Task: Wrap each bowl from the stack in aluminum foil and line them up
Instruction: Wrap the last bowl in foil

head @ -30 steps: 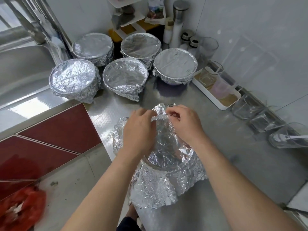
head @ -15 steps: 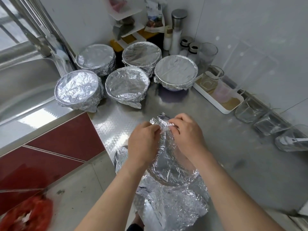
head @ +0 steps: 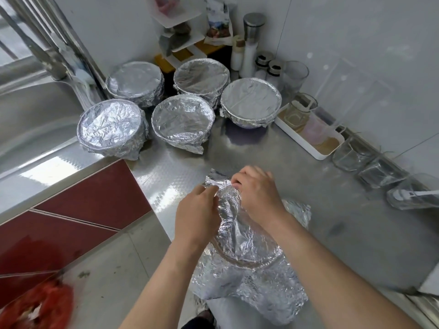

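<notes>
A bowl (head: 247,261) sits near the counter's front edge, draped in a crinkled sheet of aluminum foil (head: 247,288). My left hand (head: 197,214) and my right hand (head: 257,193) both pinch the foil's far edge, bunched up between them above the bowl. Most of the bowl is hidden under foil; only part of its rim shows. Several foil-wrapped bowls stand at the back: one at the left front (head: 111,128), one in the middle (head: 183,121), one at the right (head: 250,104), and two behind them.
The steel counter (head: 332,210) meets a sink (head: 31,119) with a faucet (head: 51,62) on the left. A white tray (head: 308,138) with cups, glass jars (head: 370,167), bottles and a small shelf line the wall. A red cabinet front (head: 90,198) lies below left.
Both hands have kept hold of the foil's far edge and gathered it tighter. The view tilted down a little, so the wrapped bowls sit lower in the frame.
</notes>
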The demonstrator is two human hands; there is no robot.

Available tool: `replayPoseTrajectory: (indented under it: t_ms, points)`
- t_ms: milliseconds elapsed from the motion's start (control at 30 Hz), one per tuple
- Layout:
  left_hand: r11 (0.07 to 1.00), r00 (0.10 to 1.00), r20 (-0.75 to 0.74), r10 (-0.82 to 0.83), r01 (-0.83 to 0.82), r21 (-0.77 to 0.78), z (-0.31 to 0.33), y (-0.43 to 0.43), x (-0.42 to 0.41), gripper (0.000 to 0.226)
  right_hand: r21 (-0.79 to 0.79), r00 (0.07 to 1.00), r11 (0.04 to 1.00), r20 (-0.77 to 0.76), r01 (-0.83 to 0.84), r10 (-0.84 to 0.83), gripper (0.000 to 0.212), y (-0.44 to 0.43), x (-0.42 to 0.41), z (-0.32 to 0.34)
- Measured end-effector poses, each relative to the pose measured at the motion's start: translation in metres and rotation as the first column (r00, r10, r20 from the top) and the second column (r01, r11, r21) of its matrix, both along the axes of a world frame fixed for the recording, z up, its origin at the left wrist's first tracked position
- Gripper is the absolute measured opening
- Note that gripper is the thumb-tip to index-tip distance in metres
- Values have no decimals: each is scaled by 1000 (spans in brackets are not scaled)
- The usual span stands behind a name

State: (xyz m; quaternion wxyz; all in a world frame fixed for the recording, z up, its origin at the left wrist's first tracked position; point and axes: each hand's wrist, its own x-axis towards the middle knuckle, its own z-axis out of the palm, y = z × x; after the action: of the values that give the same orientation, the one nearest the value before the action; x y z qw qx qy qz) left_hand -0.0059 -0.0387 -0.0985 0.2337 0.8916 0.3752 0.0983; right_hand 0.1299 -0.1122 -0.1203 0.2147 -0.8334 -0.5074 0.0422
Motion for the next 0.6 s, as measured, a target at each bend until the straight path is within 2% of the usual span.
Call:
replayPoseTrajectory:
  t_ms: [100, 200, 267, 333, 467, 600]
  points:
    - [999, 998, -33, 46, -46, -19, 3, 0, -10, 24, 24, 998, 1000, -66, 14, -12, 15, 3, -5, 5]
    - [994, 988, -113, 106, -109, -17, 6, -5, -15, 36, 125, 960, 967, -204, 221, -193, 25, -14, 2, 12]
    - [990, 982, -129, 139, -134, 44, 6, -10, -18, 49, 190, 876, 901, -376, 390, -301, 29, -36, 9, 17]
    - [985, 989, -63, 134, -126, 116, 4, -16, -15, 53, 140, 777, 861, -518, 488, -356, 29, -56, 17, 20]
    - [977, 996, 86, 31, -49, 209, -3, -30, 2, 42, 26, 732, 919, -614, 393, -296, 33, -75, 29, 17]
    - [988, 999, 18, 45, -47, 149, -7, -22, 30, 39, -42, 714, 970, -670, 240, -205, 37, -59, 39, 16]
